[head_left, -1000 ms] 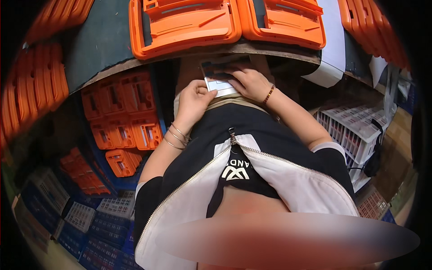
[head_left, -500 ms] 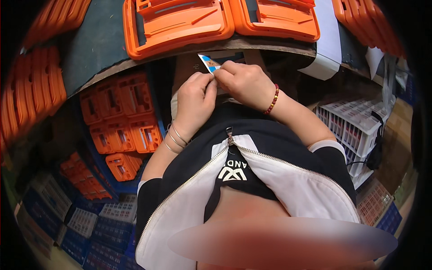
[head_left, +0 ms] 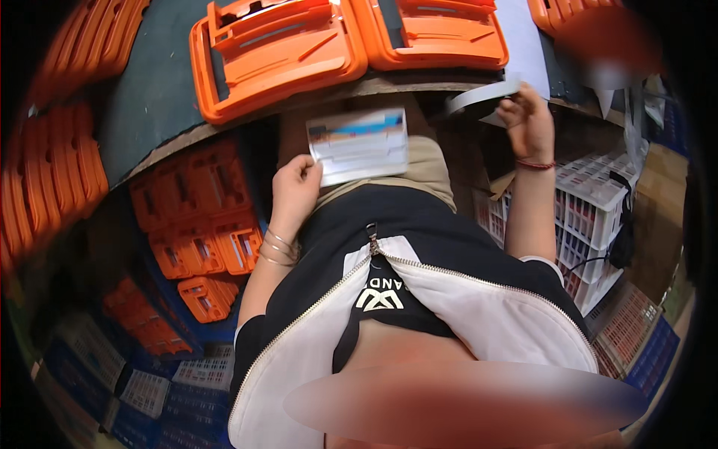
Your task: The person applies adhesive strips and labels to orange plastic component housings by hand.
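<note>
My left hand [head_left: 296,188] is closed on the lower left corner of a printed card [head_left: 360,148]. The card is mostly white with a blue and brown picture band along its top, and it lies flat over my lap. Out to the right, my right hand [head_left: 529,126] pinches a curved white strip [head_left: 482,95], which is blurred by motion. The strip is apart from the card. Just beyond the card, an orange plastic panel [head_left: 295,56] rests at the edge of the table, with a second orange panel [head_left: 449,41] beside it.
The dark table [head_left: 153,86] has a worn front edge. Orange panels [head_left: 56,168] are stacked at the left, and more orange parts [head_left: 198,232] sit below the table. White plastic crates [head_left: 583,198] stand at the right. A white sheet [head_left: 527,45] hangs over the table edge.
My hands were together around the tilted card. Now my right hand has swung right and away with a white strip, and the card has come down flat in my left hand.
</note>
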A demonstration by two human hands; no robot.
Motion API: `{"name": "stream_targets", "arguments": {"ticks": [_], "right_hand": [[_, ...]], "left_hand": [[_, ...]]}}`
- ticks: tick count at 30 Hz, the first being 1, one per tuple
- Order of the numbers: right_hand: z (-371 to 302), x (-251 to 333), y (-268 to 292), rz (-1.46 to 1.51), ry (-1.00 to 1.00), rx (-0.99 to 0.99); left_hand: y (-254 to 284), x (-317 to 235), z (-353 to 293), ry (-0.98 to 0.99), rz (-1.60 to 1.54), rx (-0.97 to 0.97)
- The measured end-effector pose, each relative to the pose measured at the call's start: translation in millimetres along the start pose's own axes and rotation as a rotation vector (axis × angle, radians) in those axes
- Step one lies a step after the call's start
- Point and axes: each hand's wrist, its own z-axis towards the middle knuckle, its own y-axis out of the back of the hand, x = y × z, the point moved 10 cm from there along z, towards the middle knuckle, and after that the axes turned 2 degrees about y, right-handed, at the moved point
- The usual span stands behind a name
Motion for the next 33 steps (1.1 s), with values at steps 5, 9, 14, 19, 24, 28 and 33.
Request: {"name": "stream_targets", "arguments": {"ticks": [5,9,14,19,24,28,33], "right_hand": [[-32.9,79.3,-51.5,-0.299,0.556,-0.061],[-68.8,66.8,-182.0,-0.846,1.036,0.352],[-75.4,51.3,-216.8,-0.964,1.183,0.583],[-31.9,106.4,-177.5,-0.901,1.094,0.201],[45.2,92.6,-104.2,-0.540,0.641,0.219],[12.0,108.9,-138.3,-0.860,0.893,0.318],[23.5,103.0,-123.5,-0.916,0.985,0.312]], "left_hand": [[21.9,-120.4,-0.7,-0.310,0.497,-0.121],[-26.4,-177.6,36.1,-0.030,-0.537,0.356],[-50.6,-203.2,83.6,-0.067,-0.621,0.328],[-57.9,-222.6,85.4,-0.218,-0.239,0.279],[-68.9,-243.6,96.6,-0.347,0.002,0.268],[-75.4,-246.6,103.5,-0.336,0.057,0.268],[-88.9,-257.5,101.9,-0.389,0.117,0.289]]}}
